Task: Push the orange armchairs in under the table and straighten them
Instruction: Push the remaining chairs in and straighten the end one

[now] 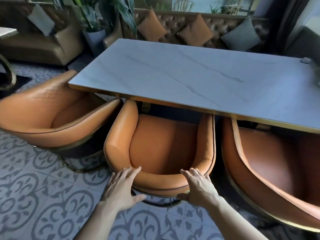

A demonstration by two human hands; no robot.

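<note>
Three orange armchairs line the near side of a grey marble table [190, 70] with a gold edge. The middle armchair [162, 144] sits with its front tucked under the tabletop. My left hand [121, 187] rests flat on the left part of its curved backrest, fingers spread. My right hand [199, 186] lies on the right part of the same backrest, thumb under the rim. The left armchair [57, 111] stands at the table's corner, turned at an angle. The right armchair [273, 158] is partly under the table, close beside the middle one.
Patterned grey floor tiles [43, 196] spread under me. A brown tufted sofa [174, 23] with orange and grey cushions runs behind the table. A potted plant [95, 37] and another sofa [34, 45] stand at the back left. A small grey object [305, 60] lies on the table's far right.
</note>
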